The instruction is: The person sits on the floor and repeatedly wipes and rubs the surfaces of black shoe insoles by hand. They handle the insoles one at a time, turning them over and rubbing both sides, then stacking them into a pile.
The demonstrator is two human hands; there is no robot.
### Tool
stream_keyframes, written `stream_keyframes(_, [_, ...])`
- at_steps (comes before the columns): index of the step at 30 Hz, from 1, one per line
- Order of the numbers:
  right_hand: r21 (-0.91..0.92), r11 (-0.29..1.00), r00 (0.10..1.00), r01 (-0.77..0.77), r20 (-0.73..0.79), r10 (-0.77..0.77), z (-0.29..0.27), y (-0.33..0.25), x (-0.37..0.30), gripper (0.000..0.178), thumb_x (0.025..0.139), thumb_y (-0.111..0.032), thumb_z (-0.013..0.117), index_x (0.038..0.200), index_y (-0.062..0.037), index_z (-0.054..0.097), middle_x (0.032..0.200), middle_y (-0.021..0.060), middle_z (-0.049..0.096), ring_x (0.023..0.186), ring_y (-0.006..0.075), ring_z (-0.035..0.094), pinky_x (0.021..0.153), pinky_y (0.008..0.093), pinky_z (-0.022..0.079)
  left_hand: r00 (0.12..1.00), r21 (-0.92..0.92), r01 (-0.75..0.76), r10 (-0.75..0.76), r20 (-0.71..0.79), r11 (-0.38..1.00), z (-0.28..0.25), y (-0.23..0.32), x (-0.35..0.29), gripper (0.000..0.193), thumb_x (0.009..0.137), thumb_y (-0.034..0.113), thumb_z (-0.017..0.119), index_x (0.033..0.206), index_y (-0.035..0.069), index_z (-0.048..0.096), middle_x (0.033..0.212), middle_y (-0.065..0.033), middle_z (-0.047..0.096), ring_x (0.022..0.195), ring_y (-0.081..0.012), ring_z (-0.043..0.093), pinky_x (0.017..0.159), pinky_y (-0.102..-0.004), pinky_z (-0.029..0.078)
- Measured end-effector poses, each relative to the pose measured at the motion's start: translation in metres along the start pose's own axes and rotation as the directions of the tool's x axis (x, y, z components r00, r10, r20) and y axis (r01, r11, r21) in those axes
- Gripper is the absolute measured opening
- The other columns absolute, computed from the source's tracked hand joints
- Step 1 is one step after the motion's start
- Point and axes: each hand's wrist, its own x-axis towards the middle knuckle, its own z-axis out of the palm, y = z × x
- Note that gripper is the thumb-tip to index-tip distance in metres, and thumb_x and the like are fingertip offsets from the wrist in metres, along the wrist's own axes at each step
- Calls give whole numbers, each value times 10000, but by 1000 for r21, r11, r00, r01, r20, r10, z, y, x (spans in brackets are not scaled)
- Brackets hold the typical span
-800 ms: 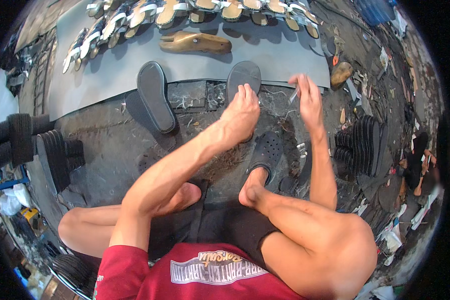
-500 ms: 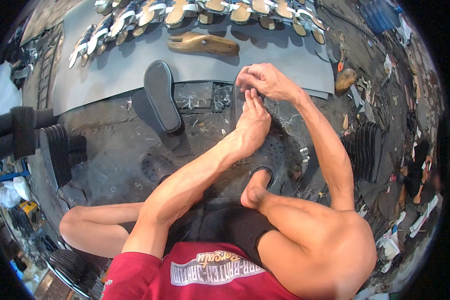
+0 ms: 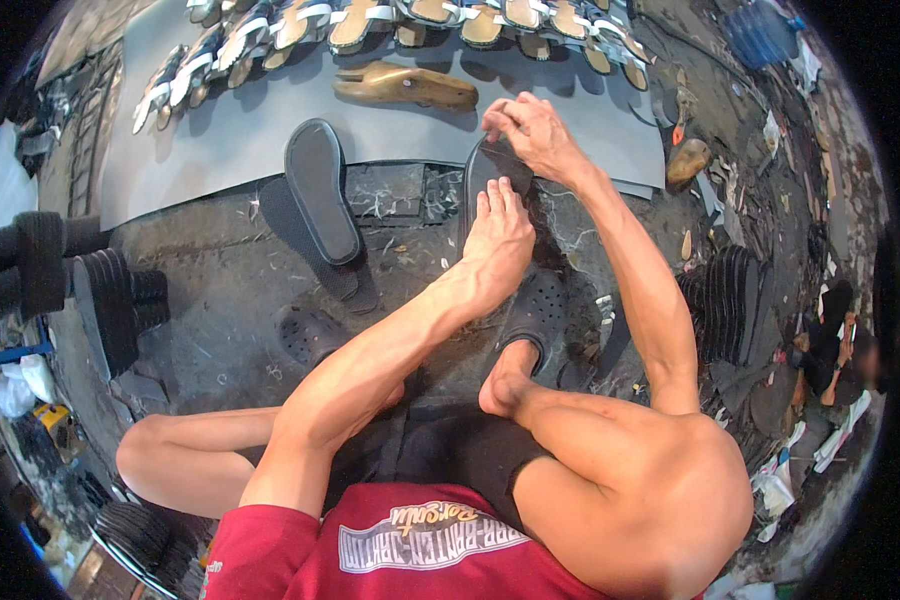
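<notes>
A dark shoe sole (image 3: 482,170) lies on the stained floor at the edge of a grey rubber sheet (image 3: 230,130). My left hand (image 3: 497,240) presses flat on the sole's near half, fingers together. My right hand (image 3: 530,130) rests on the sole's far end, fingers bent over its tip; whether it pinches anything small I cannot tell. A second dark sole (image 3: 320,190) lies to the left, partly on the sheet. A wooden shoe last (image 3: 405,88) sits on the sheet beyond.
A row of sandals with white straps (image 3: 390,20) lines the far edge of the sheet. Stacks of dark soles stand at left (image 3: 110,300) and right (image 3: 730,300). My bare foot (image 3: 505,385) rests on a dark perforated clog (image 3: 540,310). Another person (image 3: 850,350) sits at far right.
My right hand has swung left from beside the sole onto its far end. My left hand slid slightly nearer and flattened on the sole.
</notes>
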Motion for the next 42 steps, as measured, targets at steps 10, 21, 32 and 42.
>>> stream_keyframes(10, [-83,971,929,-222,-320,185,4,4,-53,332,1193,-302,528,1165,-89,781,1035,9,836,1001,280,657,997,453,503,999,-2,5,-5,-38,1000,-1,-11,-8,770,857,41,736,1550,-182,486,1679,-403,420,1584,-517,446,1285,-660,372])
stream_keyframes(21, [-178,951,921,-253,-345,180,43,-83,-171,145,1086,-158,661,1152,-81,766,1090,69,758,1068,315,652,919,479,487,995,-180,-38,21,-95,983,-1,-41,-22,1022,762,331,974,1645,91,518,1754,-180,423,1652,-425,347,1327,-673,280])
stream_keyframes(32, [-115,989,979,-92,-193,68,43,-141,-211,281,929,-36,787,1205,-78,763,1053,47,781,886,258,692,828,419,505,987,75,-157,160,-33,985,-26,-31,40,917,567,301,1053,1364,87,653,1345,-149,610,1283,-339,615,965,-519,532])
stream_keyframes(42, [-219,959,952,-180,-282,114,88,-120,-159,280,995,-123,775,1264,-86,708,1075,117,797,793,314,775,669,431,609,957,191,-247,207,205,950,-9,-32,92,906,605,382,1065,1342,60,646,1237,-208,655,1085,-366,755,849,-477,617])
